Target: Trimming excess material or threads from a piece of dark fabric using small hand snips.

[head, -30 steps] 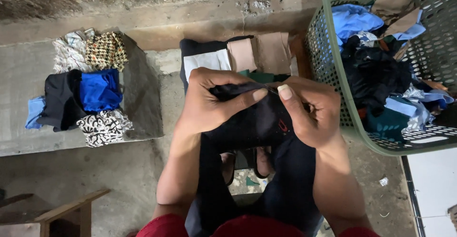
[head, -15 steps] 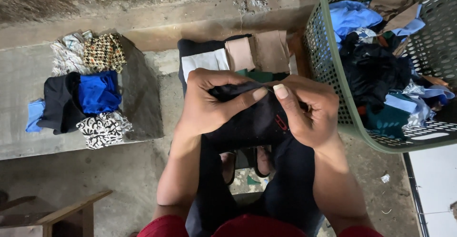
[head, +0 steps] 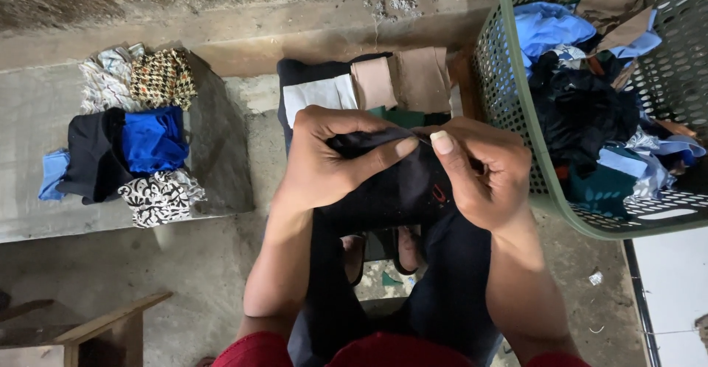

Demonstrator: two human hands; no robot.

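Sitting over a rough concrete floor (head: 184,264), you pinch a black garment (head: 391,186) with your left hand (head: 324,160) and right hand (head: 479,168) above your knees. Its lower half drapes out of sight; the green laundry basket (head: 509,94) is cut off at right.

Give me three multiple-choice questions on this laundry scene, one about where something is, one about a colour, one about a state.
1. Where does the green laundry basket stand?
A. right of the hands
B. left of the hands
C. on the concrete ledge

2. What colour is the folded cloth beside the black one on the ledge?
A. red
B. bright blue
C. yellow

3. How is the dark garment held?
A. lying flat, untouched
B. hung from the basket
C. pinched by both hands

Answers: 1 A, the basket fills the upper right. 2 B, it is plainly blue. 3 C, the left hand and right hand both grip its top edge.
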